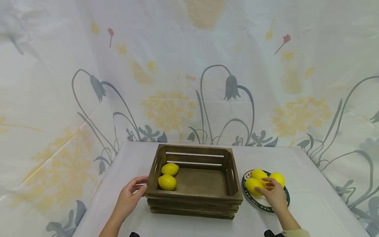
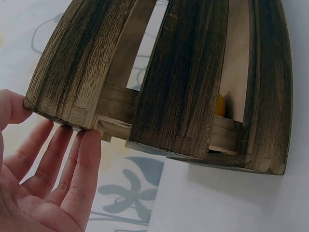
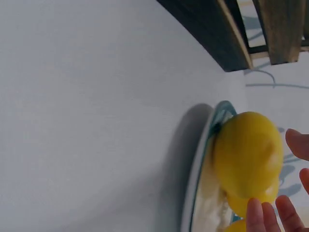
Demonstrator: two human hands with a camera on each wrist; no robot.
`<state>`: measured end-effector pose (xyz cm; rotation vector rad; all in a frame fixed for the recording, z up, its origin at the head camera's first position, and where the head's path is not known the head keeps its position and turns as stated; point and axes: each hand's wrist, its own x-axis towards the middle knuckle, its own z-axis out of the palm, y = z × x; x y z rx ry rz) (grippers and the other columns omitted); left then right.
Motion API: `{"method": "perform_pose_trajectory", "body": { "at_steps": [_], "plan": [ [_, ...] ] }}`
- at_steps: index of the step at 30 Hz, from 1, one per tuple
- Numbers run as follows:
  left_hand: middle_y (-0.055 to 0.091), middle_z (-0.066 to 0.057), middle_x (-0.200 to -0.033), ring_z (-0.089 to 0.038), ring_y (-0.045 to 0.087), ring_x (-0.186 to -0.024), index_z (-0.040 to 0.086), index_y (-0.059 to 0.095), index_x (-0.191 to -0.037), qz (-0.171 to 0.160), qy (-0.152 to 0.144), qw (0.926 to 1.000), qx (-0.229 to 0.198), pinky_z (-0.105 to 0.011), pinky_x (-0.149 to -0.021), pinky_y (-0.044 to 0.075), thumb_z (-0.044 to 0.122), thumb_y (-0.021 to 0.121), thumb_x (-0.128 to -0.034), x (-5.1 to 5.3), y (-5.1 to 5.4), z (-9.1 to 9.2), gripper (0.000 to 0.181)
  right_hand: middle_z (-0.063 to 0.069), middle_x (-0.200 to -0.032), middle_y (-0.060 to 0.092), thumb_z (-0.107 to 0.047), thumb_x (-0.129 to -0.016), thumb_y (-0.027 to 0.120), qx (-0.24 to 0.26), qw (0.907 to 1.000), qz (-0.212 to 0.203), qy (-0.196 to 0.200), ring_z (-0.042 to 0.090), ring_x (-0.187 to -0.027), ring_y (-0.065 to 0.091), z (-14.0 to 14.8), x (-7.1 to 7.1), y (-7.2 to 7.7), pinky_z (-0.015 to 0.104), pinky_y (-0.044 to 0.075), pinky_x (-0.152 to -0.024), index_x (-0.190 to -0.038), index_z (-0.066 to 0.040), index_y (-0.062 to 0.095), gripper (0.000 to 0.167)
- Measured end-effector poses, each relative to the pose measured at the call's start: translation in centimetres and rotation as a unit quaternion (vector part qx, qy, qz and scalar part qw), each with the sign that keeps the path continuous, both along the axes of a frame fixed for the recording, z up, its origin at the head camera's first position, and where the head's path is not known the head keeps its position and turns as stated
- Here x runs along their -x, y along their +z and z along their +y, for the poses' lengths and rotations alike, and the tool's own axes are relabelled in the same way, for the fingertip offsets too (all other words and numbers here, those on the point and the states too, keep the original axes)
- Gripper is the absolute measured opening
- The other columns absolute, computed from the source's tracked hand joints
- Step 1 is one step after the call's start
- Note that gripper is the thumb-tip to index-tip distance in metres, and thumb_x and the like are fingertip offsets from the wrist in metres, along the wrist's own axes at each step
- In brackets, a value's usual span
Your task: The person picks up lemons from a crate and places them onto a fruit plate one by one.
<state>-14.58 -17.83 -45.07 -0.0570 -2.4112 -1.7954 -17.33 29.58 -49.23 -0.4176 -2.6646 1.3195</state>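
A brown wooden slatted crate [image 1: 193, 202] stands on the table, with two yellow lemons [image 1: 167, 182] against its left inner wall. My left hand [image 1: 130, 194] is at the crate's left side; the left wrist view shows its thumb and nearly straight fingertips [image 2: 91, 137] touching a slat corner. To the right, a plate [image 1: 262, 206] with a dark green patterned rim bears several lemons [image 1: 253, 186]. Over it hovers my right hand [image 1: 275, 194], thumb and fingers spread. In the right wrist view its fingertips [image 3: 254, 212] overlap a lemon [image 3: 248, 152]; contact cannot be told.
A white cloth [image 1: 133, 164] covers the table. Behind and at both sides hangs a pale curtain [image 1: 183, 65] printed with grey and yellow flowers. A narrow strip of tabletop separates the crate from the plate.
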Motion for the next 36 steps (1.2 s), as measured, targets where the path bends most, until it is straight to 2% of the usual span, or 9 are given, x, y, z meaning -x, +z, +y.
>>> {"method": "perform_pose_trajectory", "body": {
  "at_steps": [6, 9, 13, 15, 17, 21, 24, 28, 36],
  "plan": [
    [0.060, -0.013, -0.112, -0.013, 0.059, -0.089, 0.001, 0.059, -0.117, -0.002, 0.001, 1.0000, 0.000, -0.025, -0.070, 0.054, 0.009, 0.061, -0.0898, 0.1, -0.1, 0.0, 0.028, 0.029, -0.117, 0.046, -0.021, -0.080, 0.073, 0.012, 0.9993, 0.032, -0.016, 0.044, -0.104, 0.047, 0.9, 0.3, 0.4, 0.054, 0.046, -0.084, -0.121, 0.005, 0.049, 0.053],
    [0.060, -0.013, -0.112, -0.014, 0.059, -0.089, 0.001, 0.059, -0.117, -0.006, 0.003, 1.0000, -0.001, -0.025, -0.070, 0.054, 0.009, 0.061, -0.0898, 0.1, -0.2, -0.1, 0.028, 0.024, -0.115, 0.049, -0.026, -0.079, 0.075, 0.009, 0.9979, 0.060, -0.024, 0.038, -0.102, 0.048, 2.3, 1.3, -1.3, 0.041, 0.053, -0.073, -0.119, 0.001, 0.052, 0.053],
    [0.060, -0.013, -0.112, -0.015, 0.059, -0.089, 0.001, 0.059, -0.117, -0.009, 0.004, 0.9999, -0.001, -0.024, -0.070, 0.054, 0.009, 0.061, -0.0898, 0.0, -0.2, -0.1, 0.028, 0.016, -0.113, 0.052, -0.041, -0.077, 0.074, -0.013, 0.9950, 0.094, -0.030, 0.030, -0.098, 0.049, 4.7, 3.1, -4.3, 0.022, 0.050, -0.055, -0.118, -0.007, 0.054, 0.057],
    [0.060, -0.013, -0.112, -0.015, 0.059, -0.089, 0.001, 0.059, -0.117, -0.009, 0.004, 0.9999, -0.001, -0.024, -0.070, 0.054, 0.009, 0.061, -0.0898, 0.0, -0.2, -0.1, 0.028, 0.017, -0.114, 0.051, -0.045, -0.078, 0.072, -0.012, 0.9951, 0.096, -0.023, 0.030, -0.099, 0.049, 5.1, 3.5, -4.6, 0.020, 0.050, -0.055, -0.120, -0.007, 0.053, 0.060],
    [0.060, -0.013, -0.112, -0.015, 0.059, -0.089, 0.001, 0.059, -0.117, -0.010, 0.005, 0.9999, -0.001, -0.025, -0.070, 0.054, 0.009, 0.061, -0.0897, 0.0, -0.1, -0.1, 0.028, 0.018, -0.114, 0.050, -0.044, -0.078, 0.072, -0.011, 0.9954, 0.090, -0.028, 0.031, -0.100, 0.049, 4.5, 3.2, -3.5, 0.020, 0.050, -0.055, -0.121, -0.005, 0.052, 0.062],
    [0.060, -0.013, -0.112, -0.015, 0.059, -0.090, 0.002, 0.059, -0.117, -0.013, 0.006, 0.9999, 0.002, -0.024, -0.070, 0.054, 0.009, 0.061, -0.0899, 0.0, -0.1, -0.1, 0.028, 0.022, -0.118, 0.047, -0.028, -0.081, 0.073, 0.032, 0.9969, 0.064, -0.034, 0.035, -0.105, 0.046, 1.9, 1.4, 1.2, 0.014, 0.047, -0.062, -0.124, -0.001, 0.049, 0.056],
    [0.060, -0.013, -0.112, -0.015, 0.059, -0.090, 0.002, 0.059, -0.117, -0.013, 0.006, 0.9999, 0.004, -0.024, -0.071, 0.054, 0.010, 0.061, -0.0900, 0.0, -0.1, -0.1, 0.028, 0.023, -0.121, 0.046, -0.019, -0.084, 0.070, 0.053, 0.9965, 0.056, -0.033, 0.036, -0.109, 0.045, 0.5, 0.4, 3.8, 0.003, 0.038, -0.065, -0.127, 0.001, 0.046, 0.053],
    [0.060, -0.013, -0.112, -0.015, 0.059, -0.090, 0.001, 0.059, -0.117, -0.010, 0.005, 0.9999, 0.003, -0.024, -0.071, 0.054, 0.009, 0.061, -0.0899, 0.0, -0.1, -0.1, 0.028, 0.023, -0.123, 0.044, -0.015, -0.086, 0.067, 0.062, 0.9962, 0.053, -0.031, 0.036, -0.110, 0.044, 0.0, 0.3, 5.2, 0.002, 0.036, -0.065, -0.129, 0.001, 0.044, 0.051],
    [0.060, -0.013, -0.112, -0.014, 0.059, -0.089, 0.001, 0.059, -0.117, -0.006, 0.003, 1.0000, 0.001, -0.025, -0.070, 0.054, 0.009, 0.061, -0.0897, 0.0, -0.1, -0.1, 0.029, 0.021, -0.121, 0.046, -0.020, -0.086, 0.068, 0.068, 0.9946, 0.070, -0.037, 0.029, -0.107, 0.044, -0.3, 1.0, 6.4, 0.004, 0.038, -0.066, -0.129, -0.001, 0.046, 0.052]
  ]
}}
